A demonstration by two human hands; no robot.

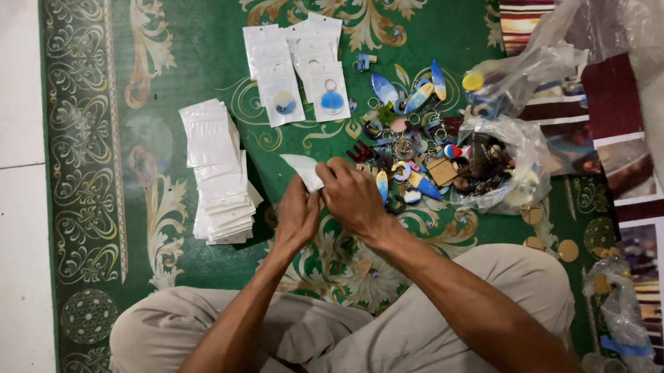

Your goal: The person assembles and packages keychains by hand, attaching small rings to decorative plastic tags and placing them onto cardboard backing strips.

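Note:
I sit cross-legged on a green patterned carpet (pixel 204 47). My left hand (pixel 295 218) and my right hand (pixel 352 197) meet over a small white plastic pouch (pixel 303 169), both gripping its near end. My right hand's fingers curl at the pouch's opening; what they pinch is hidden. A loose pile of colourful keychains (pixel 407 149) lies just right of my right hand.
A stack of empty white pouches (pixel 219 175) lies to the left. Filled pouches (pixel 300 66) lie in a row at the top. Clear plastic bags (pixel 508 168) with more trinkets sit right. Round wooden discs (pixel 566 250) lie nearby. White floor tiles (pixel 3 194) border the carpet.

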